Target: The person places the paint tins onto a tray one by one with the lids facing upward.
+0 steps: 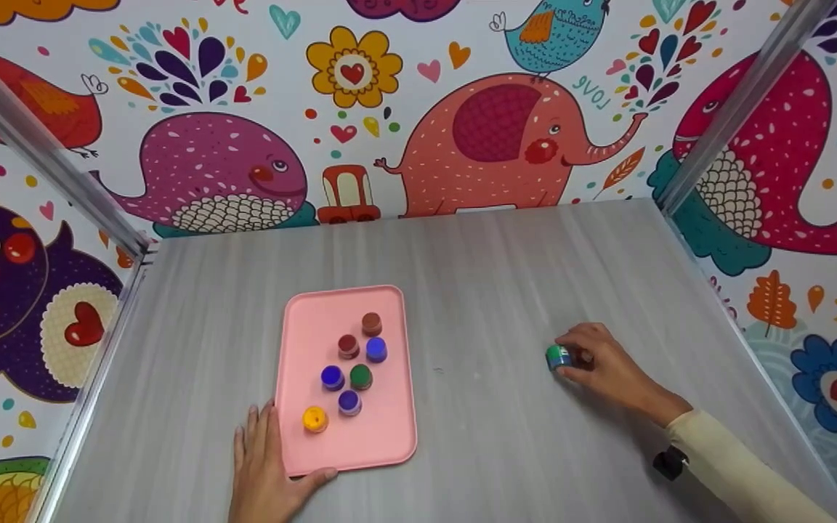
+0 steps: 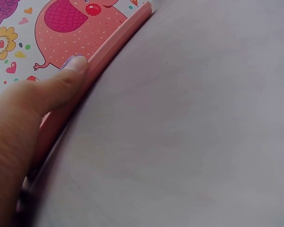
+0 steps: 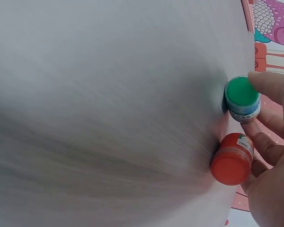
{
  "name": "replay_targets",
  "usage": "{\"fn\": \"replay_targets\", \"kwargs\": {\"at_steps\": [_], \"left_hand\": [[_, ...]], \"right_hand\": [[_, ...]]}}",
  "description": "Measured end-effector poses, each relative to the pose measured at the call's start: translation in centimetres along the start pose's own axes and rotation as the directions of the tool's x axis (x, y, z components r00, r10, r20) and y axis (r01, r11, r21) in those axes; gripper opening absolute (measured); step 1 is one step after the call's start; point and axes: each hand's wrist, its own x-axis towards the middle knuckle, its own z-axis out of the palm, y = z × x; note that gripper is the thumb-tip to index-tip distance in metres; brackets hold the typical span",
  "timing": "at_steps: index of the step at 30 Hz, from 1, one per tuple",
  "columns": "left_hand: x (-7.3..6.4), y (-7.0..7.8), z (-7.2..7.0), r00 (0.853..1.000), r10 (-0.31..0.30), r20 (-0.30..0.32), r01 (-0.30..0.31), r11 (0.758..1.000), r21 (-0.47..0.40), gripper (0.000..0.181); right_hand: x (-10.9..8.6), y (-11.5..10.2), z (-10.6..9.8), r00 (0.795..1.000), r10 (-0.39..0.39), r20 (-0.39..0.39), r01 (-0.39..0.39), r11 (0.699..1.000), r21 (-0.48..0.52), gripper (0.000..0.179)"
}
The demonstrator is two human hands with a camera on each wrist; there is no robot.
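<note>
My right hand point(image 1: 600, 363) is near the right side of the table, with thumb and fingertips around a small green-lidded paint jar point(image 3: 244, 97). Just below that jar in the right wrist view, a red paint jar point(image 3: 232, 161) lies against the curled lower fingers; the hand mostly hides it from the head camera. At the near left corner of a pink tray point(image 1: 382, 447) rests my left hand point(image 1: 266, 465). Its fingers stretch along the left side, and the thumb point(image 2: 75, 71) lies on the rim. Several small paint jars stand on the tray, including a yellow one point(image 1: 314, 419) and a brown one point(image 1: 371, 324).
Also on the tray are a dark red jar point(image 1: 348, 346), a green one point(image 1: 360, 376) and several blue or purple ones. The grey table point(image 1: 491, 305) has printed cartoon walls at its back and sides, with metal posts point(image 1: 738, 102) at the back corners.
</note>
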Motion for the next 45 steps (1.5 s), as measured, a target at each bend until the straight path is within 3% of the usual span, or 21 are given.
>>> {"fn": "replay_targets", "kwargs": {"at_steps": [4,11,20,30,40,45], "left_hand": [[0.0,0.0,0.0,1.000,-0.005,-0.001,0.005,1.000,0.009,0.159],[-0.2,0.0,0.0,1.000,-0.017,-0.006,0.017,1.000,0.005,0.159],[-0.3,-0.1,0.0,1.000,-0.010,-0.009,0.010,1.000,0.004,0.157],[-0.2,-0.2,0.3,0.999,0.021,-0.047,-0.023,0.999,-0.037,0.156],[-0.2,0.0,0.2,1.000,0.007,-0.023,-0.008,0.999,-0.046,0.155],[-0.1,-0.2,0.1,1.000,0.010,-0.021,-0.012,0.998,-0.055,0.155]], "right_hand": [[0.1,0.1,0.1,1.000,-0.018,-0.001,0.018,1.000,-0.021,0.044],[0.5,-0.4,0.1,0.999,0.048,0.025,-0.048,0.999,0.016,0.039],[1.9,-1.9,1.3,0.997,0.051,0.063,-0.053,0.998,0.032,0.034],[3.2,-3.1,3.3,0.996,0.006,0.087,-0.009,0.999,0.035,0.030],[4.7,-5.1,5.7,0.984,0.013,0.178,-0.032,0.994,0.106,0.030],[5.8,-6.4,7.1,0.979,-0.031,0.200,0.003,0.991,0.136,0.027]]}}
